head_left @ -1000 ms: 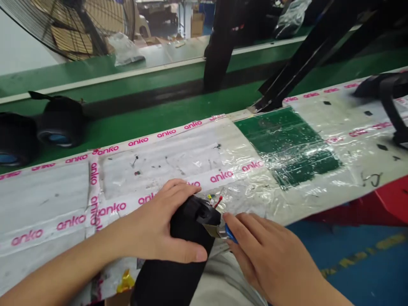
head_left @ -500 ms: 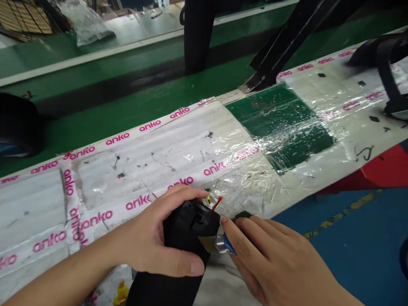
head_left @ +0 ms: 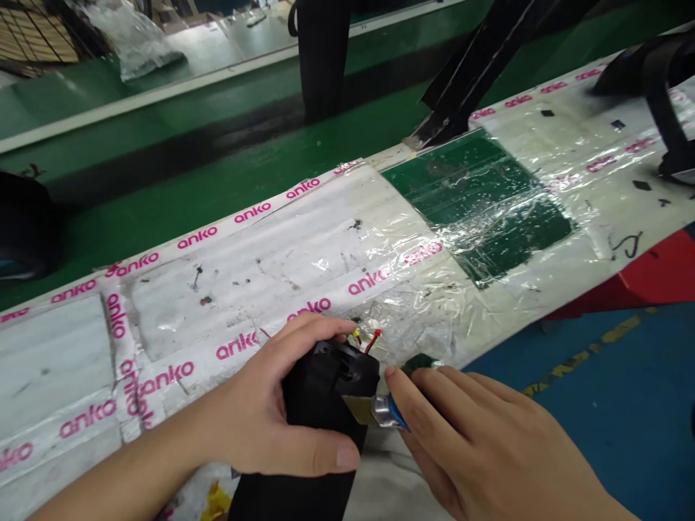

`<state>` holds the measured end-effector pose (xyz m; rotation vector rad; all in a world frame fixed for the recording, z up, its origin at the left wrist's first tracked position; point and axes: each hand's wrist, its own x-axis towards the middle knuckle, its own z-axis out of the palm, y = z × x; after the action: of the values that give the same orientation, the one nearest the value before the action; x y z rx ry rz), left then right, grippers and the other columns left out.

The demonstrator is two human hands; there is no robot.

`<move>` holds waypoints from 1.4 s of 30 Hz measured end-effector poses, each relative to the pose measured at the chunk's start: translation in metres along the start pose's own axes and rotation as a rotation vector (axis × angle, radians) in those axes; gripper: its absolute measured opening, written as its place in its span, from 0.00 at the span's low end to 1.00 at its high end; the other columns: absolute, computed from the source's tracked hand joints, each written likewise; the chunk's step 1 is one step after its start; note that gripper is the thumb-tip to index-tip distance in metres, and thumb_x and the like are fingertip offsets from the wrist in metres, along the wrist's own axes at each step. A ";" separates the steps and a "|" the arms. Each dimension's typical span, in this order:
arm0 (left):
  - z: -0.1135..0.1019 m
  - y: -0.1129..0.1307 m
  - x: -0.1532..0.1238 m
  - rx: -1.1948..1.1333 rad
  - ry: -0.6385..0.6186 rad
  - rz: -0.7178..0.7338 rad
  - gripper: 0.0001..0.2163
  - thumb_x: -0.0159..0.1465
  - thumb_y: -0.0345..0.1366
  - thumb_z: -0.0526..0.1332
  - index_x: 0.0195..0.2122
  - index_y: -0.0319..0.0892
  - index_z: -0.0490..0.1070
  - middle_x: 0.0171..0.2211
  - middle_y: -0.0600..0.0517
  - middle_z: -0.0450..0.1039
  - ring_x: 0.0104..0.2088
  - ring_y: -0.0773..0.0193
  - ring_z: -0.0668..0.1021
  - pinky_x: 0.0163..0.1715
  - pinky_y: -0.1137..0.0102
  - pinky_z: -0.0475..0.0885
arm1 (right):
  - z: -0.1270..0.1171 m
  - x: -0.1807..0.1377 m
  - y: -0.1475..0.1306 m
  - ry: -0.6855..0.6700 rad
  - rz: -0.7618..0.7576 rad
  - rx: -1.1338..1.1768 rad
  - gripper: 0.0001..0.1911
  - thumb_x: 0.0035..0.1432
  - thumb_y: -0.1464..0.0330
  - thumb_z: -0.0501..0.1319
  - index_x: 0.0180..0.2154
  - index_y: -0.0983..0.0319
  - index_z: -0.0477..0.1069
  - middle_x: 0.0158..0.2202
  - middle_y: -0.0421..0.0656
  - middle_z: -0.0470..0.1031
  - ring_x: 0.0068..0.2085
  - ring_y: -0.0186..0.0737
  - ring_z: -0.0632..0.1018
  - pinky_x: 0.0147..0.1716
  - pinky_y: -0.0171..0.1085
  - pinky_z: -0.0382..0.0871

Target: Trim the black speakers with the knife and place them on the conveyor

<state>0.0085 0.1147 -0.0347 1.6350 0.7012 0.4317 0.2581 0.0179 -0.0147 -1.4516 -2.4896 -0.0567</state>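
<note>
My left hand (head_left: 282, 412) grips a long black part (head_left: 309, 394) from its left side, thumb across the front and fingers over the far end. That end has a moulded recess, and thin wires with a red connector (head_left: 378, 333) and a yellow connector (head_left: 356, 333) stick out beyond it. In my right hand (head_left: 461, 427) is a utility knife (head_left: 383, 411) with a metal nose and a blue handle, mostly hidden by the fingers. Its blade points left and lies against or just over the black part's right edge; contact is unclear.
A worktop (head_left: 271, 260) covered in white sheets and anko-printed tape runs under the hands, with a green patch (head_left: 483, 210) to the right. Behind lies a green conveyor belt (head_left: 217, 174) with black parts on it. Another black part (head_left: 667, 116) rests at far right.
The view has shifted slightly. Both hands and the black part sit a little further right in the picture. The knife stays at the part's right edge, and both grips are kept.
</note>
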 end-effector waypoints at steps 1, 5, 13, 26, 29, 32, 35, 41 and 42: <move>0.000 0.000 0.000 0.001 -0.002 -0.011 0.42 0.55 0.48 0.80 0.69 0.61 0.66 0.67 0.49 0.66 0.67 0.39 0.72 0.70 0.48 0.67 | 0.000 0.000 0.000 0.000 0.003 0.003 0.20 0.60 0.80 0.54 0.52 0.65 0.69 0.30 0.42 0.76 0.26 0.43 0.77 0.27 0.42 0.65; 0.000 0.001 0.000 -0.013 -0.004 -0.028 0.42 0.55 0.47 0.80 0.69 0.62 0.66 0.67 0.49 0.66 0.67 0.39 0.72 0.69 0.50 0.69 | -0.001 -0.003 0.000 -0.007 0.011 0.009 0.18 0.62 0.79 0.53 0.52 0.65 0.69 0.30 0.42 0.76 0.26 0.44 0.77 0.25 0.42 0.65; -0.001 0.002 0.002 -0.022 -0.014 -0.020 0.41 0.55 0.48 0.80 0.68 0.65 0.65 0.65 0.51 0.67 0.64 0.43 0.74 0.66 0.54 0.71 | -0.003 -0.002 -0.003 0.020 0.040 0.019 0.16 0.65 0.78 0.51 0.52 0.65 0.69 0.30 0.42 0.76 0.26 0.43 0.76 0.25 0.41 0.65; 0.002 -0.002 -0.003 0.026 -0.006 -0.003 0.43 0.57 0.48 0.79 0.70 0.67 0.61 0.68 0.49 0.64 0.70 0.38 0.67 0.72 0.43 0.60 | -0.003 0.002 -0.007 -0.031 0.032 -0.029 0.23 0.53 0.81 0.53 0.50 0.63 0.67 0.29 0.40 0.75 0.24 0.41 0.76 0.24 0.41 0.65; 0.005 0.001 -0.002 0.010 0.004 0.011 0.42 0.57 0.47 0.79 0.69 0.70 0.60 0.66 0.51 0.64 0.67 0.42 0.70 0.70 0.48 0.65 | -0.004 0.003 -0.010 -0.046 0.071 -0.033 0.25 0.47 0.80 0.52 0.47 0.60 0.66 0.27 0.38 0.73 0.22 0.40 0.75 0.22 0.40 0.63; 0.008 0.008 0.001 0.006 0.002 0.026 0.41 0.57 0.44 0.79 0.68 0.65 0.61 0.61 0.51 0.67 0.61 0.46 0.75 0.65 0.53 0.70 | -0.005 0.002 -0.010 -0.084 0.125 0.028 0.21 0.45 0.79 0.53 0.42 0.56 0.64 0.26 0.38 0.72 0.20 0.40 0.73 0.20 0.40 0.60; 0.009 0.014 0.004 0.017 -0.002 0.025 0.40 0.58 0.41 0.79 0.67 0.63 0.62 0.59 0.52 0.68 0.57 0.49 0.77 0.64 0.53 0.71 | -0.009 0.002 -0.006 -0.166 0.149 0.120 0.17 0.44 0.77 0.56 0.38 0.55 0.62 0.24 0.37 0.71 0.16 0.40 0.70 0.16 0.40 0.50; 0.012 0.017 0.005 0.076 -0.005 -0.010 0.36 0.60 0.40 0.77 0.66 0.61 0.61 0.59 0.53 0.68 0.58 0.50 0.75 0.63 0.54 0.70 | -0.028 0.020 0.004 -0.341 0.036 0.127 0.21 0.39 0.79 0.60 0.37 0.57 0.67 0.20 0.36 0.70 0.12 0.41 0.68 0.16 0.41 0.43; 0.013 0.016 0.004 0.072 -0.001 -0.012 0.36 0.60 0.40 0.76 0.66 0.61 0.61 0.59 0.53 0.68 0.58 0.50 0.75 0.63 0.54 0.69 | -0.030 0.025 0.006 -0.344 0.019 0.125 0.21 0.39 0.79 0.60 0.38 0.57 0.67 0.21 0.37 0.72 0.13 0.43 0.70 0.16 0.41 0.44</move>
<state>0.0230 0.1067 -0.0215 1.6983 0.7327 0.4010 0.2576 0.0370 0.0197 -1.5413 -2.6842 0.3768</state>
